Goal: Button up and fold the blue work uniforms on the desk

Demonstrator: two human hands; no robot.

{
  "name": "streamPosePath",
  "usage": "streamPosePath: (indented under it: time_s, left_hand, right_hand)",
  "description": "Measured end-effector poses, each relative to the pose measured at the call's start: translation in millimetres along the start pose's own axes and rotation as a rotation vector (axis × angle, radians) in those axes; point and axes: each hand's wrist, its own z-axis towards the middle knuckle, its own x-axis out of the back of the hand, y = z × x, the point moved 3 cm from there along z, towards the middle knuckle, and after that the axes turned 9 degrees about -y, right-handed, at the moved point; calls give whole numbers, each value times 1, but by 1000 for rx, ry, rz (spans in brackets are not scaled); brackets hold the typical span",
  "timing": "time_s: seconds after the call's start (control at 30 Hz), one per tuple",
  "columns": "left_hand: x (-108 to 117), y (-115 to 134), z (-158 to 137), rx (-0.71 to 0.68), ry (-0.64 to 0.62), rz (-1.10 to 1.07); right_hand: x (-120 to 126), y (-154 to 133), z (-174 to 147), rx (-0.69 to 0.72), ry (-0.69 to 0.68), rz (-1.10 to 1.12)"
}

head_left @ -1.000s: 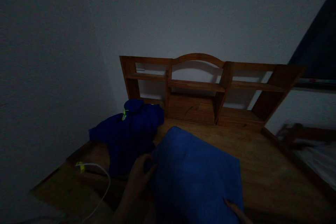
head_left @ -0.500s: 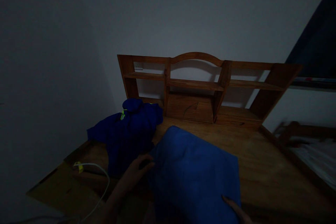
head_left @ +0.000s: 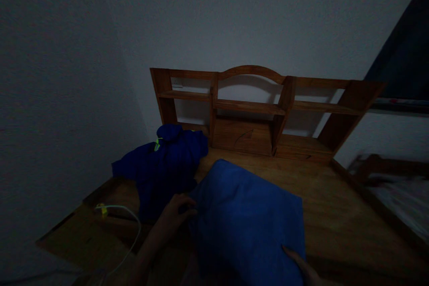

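A folded piece of blue cloth (head_left: 251,219), lighter than the garment behind it, spreads over the front of the wooden desk (head_left: 325,205). At its left edge my left hand (head_left: 179,210) is closed, thumb and fingers pinching the fabric. My right hand (head_left: 300,264) grips the lower right side, its thumb lying on top and the other fingers hidden beneath. Just beyond my left hand a dark blue garment (head_left: 170,167) with yellow-green trim lies crumpled. Dim light hides the cloth's exact kind.
A wooden shelf unit (head_left: 248,106) with several compartments stands at the desk's back, against the wall. On the left, a white cable (head_left: 132,216) with a yellow tag (head_left: 103,210) hangs by the desk edge. A wooden bed frame (head_left: 392,165) is at the right.
Almost nothing differs. The cloth's right edge and my right hand have shifted very slightly left; my left hand keeps its pinch.
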Motion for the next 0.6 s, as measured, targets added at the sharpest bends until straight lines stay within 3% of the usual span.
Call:
streamPosePath:
  time_s: [0.37, 0.6]
  left_hand:
    - [8, 30, 3, -125, -146, 138]
    - [7, 30, 12, -65, -215, 271]
  right_hand:
    - [-8, -4, -8, 1, -5, 17]
    - [-15, -1, -13, -80, -14, 48]
